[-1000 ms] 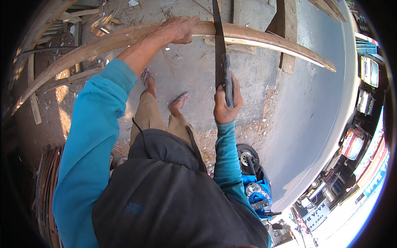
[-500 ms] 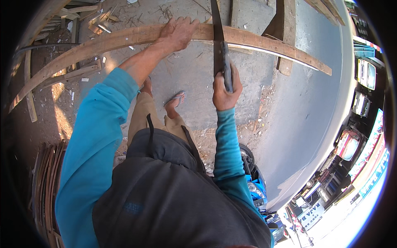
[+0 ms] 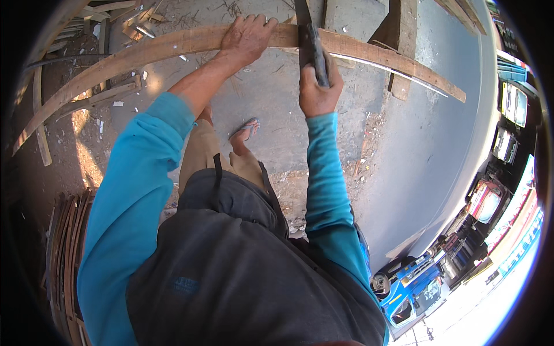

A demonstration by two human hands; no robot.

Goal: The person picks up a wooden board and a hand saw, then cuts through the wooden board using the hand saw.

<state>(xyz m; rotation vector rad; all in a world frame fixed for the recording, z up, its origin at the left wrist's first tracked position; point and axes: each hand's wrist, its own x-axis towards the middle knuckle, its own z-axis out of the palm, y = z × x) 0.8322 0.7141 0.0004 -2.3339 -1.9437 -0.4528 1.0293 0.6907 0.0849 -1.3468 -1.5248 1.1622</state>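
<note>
A long wooden plank (image 3: pixel 167 47) runs across in front of me, bowed by the lens. My left hand (image 3: pixel 247 41) is closed over it left of the saw, its fingers bent across the far edge. In my right hand (image 3: pixel 320 95) is a handsaw (image 3: pixel 304 16), gripped by its dark handle. The saw's blade crosses the plank and points away from me; its tip runs out at the top of the picture. My right fist is just on the near side of the plank. The cutting edge and any cut in the wood cannot be made out.
A thick timber support (image 3: pixel 404 49) stands under the plank's right part. Wood scraps (image 3: pixel 141 26) litter the far left, and a stack of thin boards (image 3: pixel 69 254) stands at the lower left. My sandalled foot (image 3: pixel 245 131) is below. Right lies a road (image 3: pixel 427 173) with a blue vehicle (image 3: pixel 415 294).
My right hand and the saw have moved forward, away from me, bringing the handle up to the plank. My left hand keeps its hold. A blue vehicle has come into view at lower right.
</note>
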